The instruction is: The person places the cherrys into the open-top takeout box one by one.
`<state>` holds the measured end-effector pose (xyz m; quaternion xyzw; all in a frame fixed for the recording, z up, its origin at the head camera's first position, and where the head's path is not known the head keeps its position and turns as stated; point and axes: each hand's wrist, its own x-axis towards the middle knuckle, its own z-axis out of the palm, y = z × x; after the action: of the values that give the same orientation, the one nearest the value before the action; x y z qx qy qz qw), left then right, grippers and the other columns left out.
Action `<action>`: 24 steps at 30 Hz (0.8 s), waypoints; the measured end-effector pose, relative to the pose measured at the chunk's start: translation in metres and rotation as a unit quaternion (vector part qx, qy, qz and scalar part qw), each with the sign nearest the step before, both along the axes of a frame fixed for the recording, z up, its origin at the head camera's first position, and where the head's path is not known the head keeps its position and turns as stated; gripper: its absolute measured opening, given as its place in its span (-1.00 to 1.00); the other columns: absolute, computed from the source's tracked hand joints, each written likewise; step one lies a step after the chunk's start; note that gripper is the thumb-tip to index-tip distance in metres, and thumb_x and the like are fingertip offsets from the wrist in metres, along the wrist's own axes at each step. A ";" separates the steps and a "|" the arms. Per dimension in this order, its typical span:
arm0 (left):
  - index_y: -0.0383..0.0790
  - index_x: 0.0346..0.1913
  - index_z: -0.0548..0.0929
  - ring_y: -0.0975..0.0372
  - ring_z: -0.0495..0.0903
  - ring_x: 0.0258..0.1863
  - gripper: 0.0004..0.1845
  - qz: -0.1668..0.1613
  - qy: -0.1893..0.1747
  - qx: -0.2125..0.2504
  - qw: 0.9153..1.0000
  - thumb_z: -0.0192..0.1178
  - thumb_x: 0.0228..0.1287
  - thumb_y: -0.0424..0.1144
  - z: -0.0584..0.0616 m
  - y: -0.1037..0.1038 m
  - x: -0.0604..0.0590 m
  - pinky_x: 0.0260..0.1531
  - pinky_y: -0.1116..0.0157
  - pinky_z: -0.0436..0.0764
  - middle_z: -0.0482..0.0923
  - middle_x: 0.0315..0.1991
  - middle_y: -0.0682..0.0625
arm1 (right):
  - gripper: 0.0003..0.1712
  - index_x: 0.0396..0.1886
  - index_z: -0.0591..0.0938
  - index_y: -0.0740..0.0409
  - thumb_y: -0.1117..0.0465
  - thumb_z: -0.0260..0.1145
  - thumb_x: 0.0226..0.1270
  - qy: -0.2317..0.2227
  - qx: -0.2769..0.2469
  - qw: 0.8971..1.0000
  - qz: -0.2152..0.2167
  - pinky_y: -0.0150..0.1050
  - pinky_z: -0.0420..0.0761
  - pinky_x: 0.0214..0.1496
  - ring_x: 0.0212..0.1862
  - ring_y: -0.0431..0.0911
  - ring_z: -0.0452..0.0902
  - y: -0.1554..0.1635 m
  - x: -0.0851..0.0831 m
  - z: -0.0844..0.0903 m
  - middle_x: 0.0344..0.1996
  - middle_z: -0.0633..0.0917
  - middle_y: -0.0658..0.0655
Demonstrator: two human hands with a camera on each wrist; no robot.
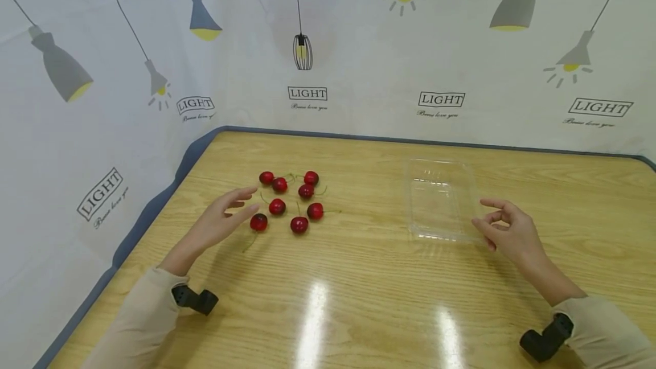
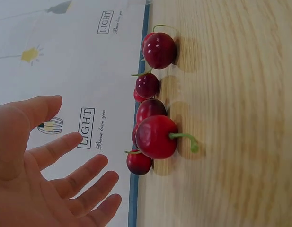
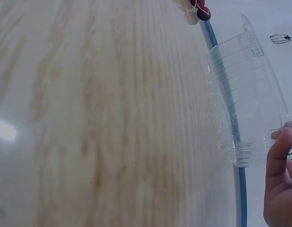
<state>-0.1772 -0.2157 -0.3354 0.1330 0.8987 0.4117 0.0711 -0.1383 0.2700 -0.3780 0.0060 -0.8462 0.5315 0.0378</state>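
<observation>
Several dark red cherries (image 1: 277, 206) with green stems lie loosely grouped on the left of the table. My left hand (image 1: 222, 218) hovers at their left side, fingers spread and holding nothing. In the left wrist view that hand (image 2: 65, 175) is apart from the nearest cherry (image 2: 156, 137). A clear plastic container (image 1: 435, 201) stands to the right of the cherries, with nothing in it. My right hand (image 1: 512, 232) is at its right rim. Seen from the right wrist, thumb and finger pinch the edge of the container (image 3: 250, 94).
The wooden table (image 1: 359, 289) has a blue edge along the back and left. Behind it hangs a white cloth (image 1: 369, 73) printed with lamps and the word LIGHT. Black wrist cameras (image 1: 545, 337) sit at both sleeves.
</observation>
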 end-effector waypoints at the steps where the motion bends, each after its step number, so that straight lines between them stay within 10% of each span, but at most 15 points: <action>1: -0.23 0.28 0.22 -0.12 0.18 0.17 -0.42 0.000 -0.001 0.002 1.000 -0.02 0.28 -0.01 0.000 -0.001 0.001 0.00 -0.08 0.29 0.19 0.23 -0.23 | -0.46 0.12 0.29 0.29 0.16 0.20 0.22 0.000 -0.005 1.000 0.000 -0.28 0.41 -0.66 -0.72 -0.18 0.34 0.000 0.000 0.000 -0.50 0.47 -0.06; 24: -0.29 0.16 0.36 -0.05 0.41 -0.02 -0.49 0.023 -0.041 0.017 0.999 0.07 0.24 -0.05 -0.021 -0.021 0.016 -0.16 0.11 0.47 0.42 -0.04 -0.22 | -0.35 0.22 0.18 0.41 0.23 0.19 0.22 -0.001 -0.019 1.000 -0.004 -0.34 0.44 -0.67 -0.72 -0.22 0.36 -0.003 0.000 -0.002 -0.55 0.47 -0.09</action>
<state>-0.1613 -0.2365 -0.3559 0.0965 0.8908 0.4336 0.0957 -0.1385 0.2674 -0.3795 0.0018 -0.8357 0.5477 0.0392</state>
